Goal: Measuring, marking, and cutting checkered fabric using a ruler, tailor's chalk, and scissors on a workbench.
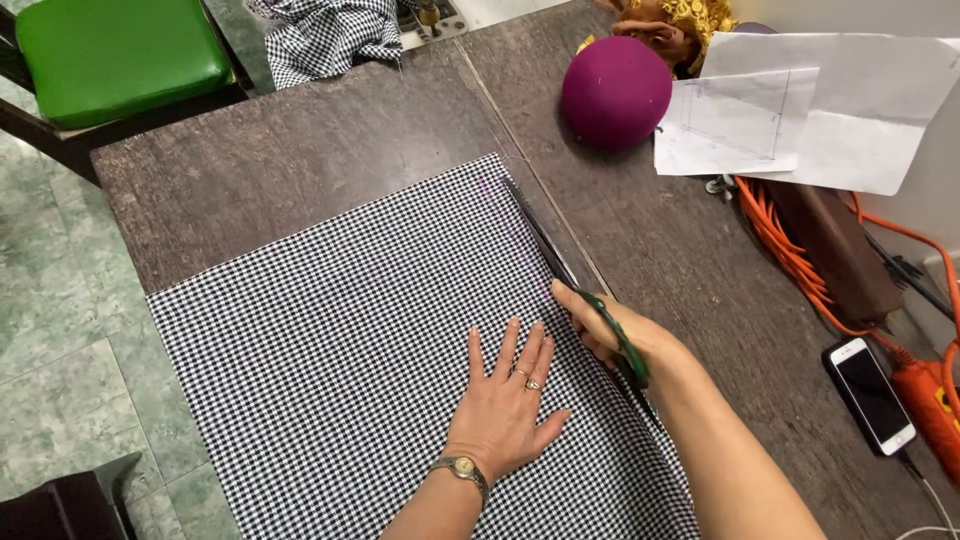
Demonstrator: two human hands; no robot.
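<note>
A black-and-white checked cloth (350, 330) lies spread flat on a dark wooden table (300, 150). My left hand (508, 395) rests palm down on the cloth with fingers spread, a ring on one finger and a watch on the wrist. My right hand (608, 330) grips green-handled scissors (570, 270) at the cloth's right edge. The dark blades point away from me along that edge, with their tips near the cloth's far corner.
A purple ball-shaped cushion (615, 92) and white paper sheets (810, 105) lie at the far right. An orange cable (800, 260) and a white phone (870, 393) sit on the right. More checked fabric (325, 35) and a green-seated chair (115, 55) are at the far left.
</note>
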